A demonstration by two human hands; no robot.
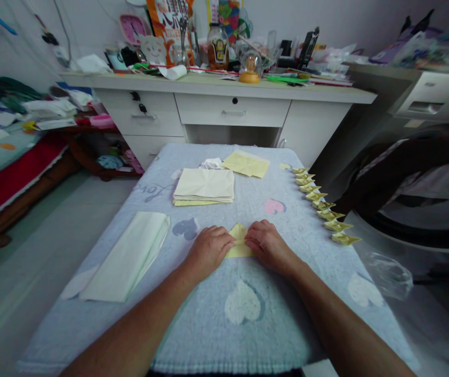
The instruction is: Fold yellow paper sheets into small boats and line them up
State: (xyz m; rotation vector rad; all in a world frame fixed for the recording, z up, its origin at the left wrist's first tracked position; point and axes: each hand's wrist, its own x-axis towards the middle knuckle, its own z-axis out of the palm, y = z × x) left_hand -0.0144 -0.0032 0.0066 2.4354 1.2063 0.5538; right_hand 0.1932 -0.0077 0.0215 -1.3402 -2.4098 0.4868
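A partly folded sheet of yellow paper (240, 250) lies on the cloth-covered table in front of me, its pointed top facing away. My left hand (212, 250) grips its left side, fingers pressed together at the edge. On the opposite side my right hand (267, 245) pinches the paper with curled fingers. Both hands cover parts of the fold. Beyond them sits a stack of cream and yellow paper squares (204, 186), with a creased yellow sheet (247, 163) behind it. Several folded yellow paper pieces (326, 214) stand in a row along the right edge.
A folded white sheet (128, 256) rests at the left of the table (193, 335). Crumpled white tissue (211, 164) is behind the stack. A cluttered white desk (224, 89) stands at the back, a washing machine (424, 209) at the right, a bed (16, 173) at the left.
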